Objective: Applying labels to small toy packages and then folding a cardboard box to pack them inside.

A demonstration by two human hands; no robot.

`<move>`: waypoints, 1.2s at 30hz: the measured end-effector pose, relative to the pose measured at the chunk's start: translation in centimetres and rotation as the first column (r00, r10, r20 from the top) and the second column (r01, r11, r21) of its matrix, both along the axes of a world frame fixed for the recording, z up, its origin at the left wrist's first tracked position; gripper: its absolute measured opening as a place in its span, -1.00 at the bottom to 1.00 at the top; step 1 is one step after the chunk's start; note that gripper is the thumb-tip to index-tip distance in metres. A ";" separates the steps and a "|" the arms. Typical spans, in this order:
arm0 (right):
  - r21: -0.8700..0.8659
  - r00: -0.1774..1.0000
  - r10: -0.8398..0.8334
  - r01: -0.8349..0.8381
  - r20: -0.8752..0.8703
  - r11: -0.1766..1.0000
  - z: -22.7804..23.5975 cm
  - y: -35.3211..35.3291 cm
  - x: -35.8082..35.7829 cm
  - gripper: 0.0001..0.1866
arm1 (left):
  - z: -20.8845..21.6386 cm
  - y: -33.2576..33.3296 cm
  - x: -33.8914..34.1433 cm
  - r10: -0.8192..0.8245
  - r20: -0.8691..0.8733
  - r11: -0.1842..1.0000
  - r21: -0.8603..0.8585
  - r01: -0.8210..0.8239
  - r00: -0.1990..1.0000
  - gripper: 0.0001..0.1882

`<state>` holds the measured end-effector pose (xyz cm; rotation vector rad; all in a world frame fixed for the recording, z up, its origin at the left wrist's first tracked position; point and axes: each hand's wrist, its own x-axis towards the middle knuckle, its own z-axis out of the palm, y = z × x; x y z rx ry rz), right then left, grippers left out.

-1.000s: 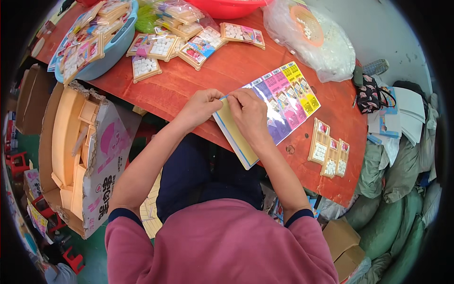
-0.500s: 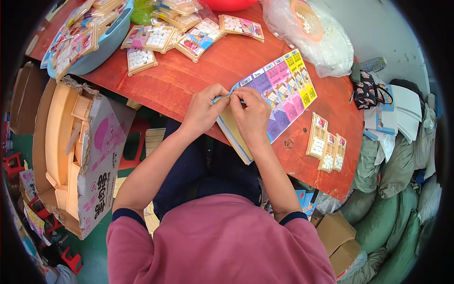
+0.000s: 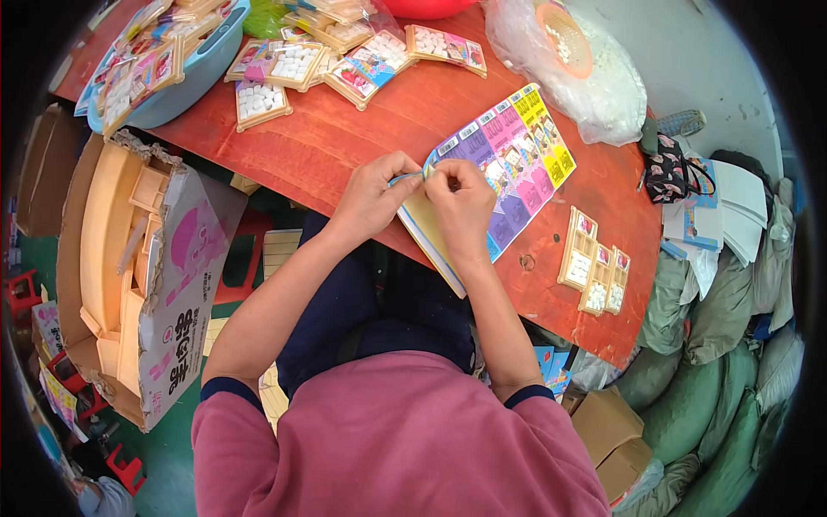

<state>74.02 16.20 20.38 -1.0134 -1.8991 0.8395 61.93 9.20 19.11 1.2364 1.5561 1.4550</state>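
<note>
Mid-frame: glossy printed sheet (image 3: 519, 164), purple/pink/yellow columns, left edge curled. Left hand (image 3: 376, 194), right hand (image 3: 462, 205): fingertips pinched on that edge.

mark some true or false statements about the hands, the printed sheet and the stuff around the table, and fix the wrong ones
1. The left hand and right hand are both at one edge of the printed sheet. True.
2. The blue basin stands at the picture's right. False: the blue basin is at the upper left.
3. The sheet's yellow part is farther from the hands than its purple part. True.
4. The orange basket sits inside the blue basin. False: the orange basket is at the clear plastic bag, upper right.
5. Compartmented trays lie right of the sheet. True.
</note>
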 end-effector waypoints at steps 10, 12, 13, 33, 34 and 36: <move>0.172 0.957 0.286 -0.274 -0.047 0.946 1.5 1.5 3.4 -0.83 | 0.3 1.8 -1.7 0.022 0.278 0.970 -0.239 0.047 0.960 -0.75; 0.279 0.959 0.274 -0.282 0.068 0.918 2.4 3.5 4.1 -0.72 | 1.0 2.4 -1.3 -0.013 0.328 0.962 -0.252 0.101 0.945 -0.74; 0.368 0.931 0.323 -0.365 0.172 0.855 2.2 4.5 4.2 -0.66 | 1.2 2.7 -1.1 -0.041 0.280 0.963 -0.245 0.113 0.959 -0.75; -0.306 0.637 -0.326 0.147 -0.699 0.941 7.9 -1.0 34.2 -0.93 | 4.8 11.1 12.5 0.087 -0.840 0.926 0.266 0.266 0.536 -0.41; -0.296 0.621 -0.304 0.119 -0.723 0.948 7.8 -1.2 34.7 -0.92 | 8.4 10.3 17.1 -0.368 -0.804 0.891 -0.161 0.424 0.467 -0.43; -0.276 0.609 -0.253 0.059 -0.751 0.959 8.8 -1.1 34.6 -0.90 | 3.5 11.2 21.3 -0.142 -0.925 0.796 0.105 0.596 0.352 -0.34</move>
